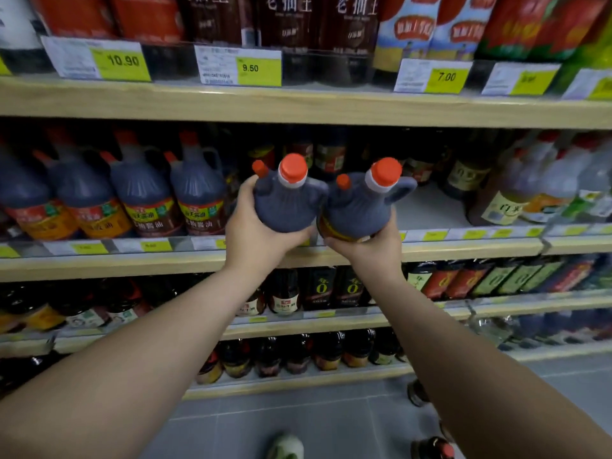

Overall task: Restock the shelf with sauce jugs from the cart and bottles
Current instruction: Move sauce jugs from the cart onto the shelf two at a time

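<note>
Lowest in view lie grey floor tiles (298,415), a pale shoe toe (286,447) and a dark, red-capped floor bottle (433,449); from there two bare forearms reach up and forward. The left hand (261,235) curls round the lower body of the left jug (286,202), thumb up its side; the right hand (367,250) cups the base of the right jug (356,210), fingers wrapped beneath. Both jugs are squat, dark, ribbed plastic, with a wide orange-red screw cap and a smaller capped spout to its left; they touch side by side, long axes near upright, caps up, the right one's loop handle pointing right. They are held just in front of the wooden-edged shelf (132,264), before a bare white gap (427,207); left of it stand matching shelved jugs (145,200) with yellow-green labels.
</note>
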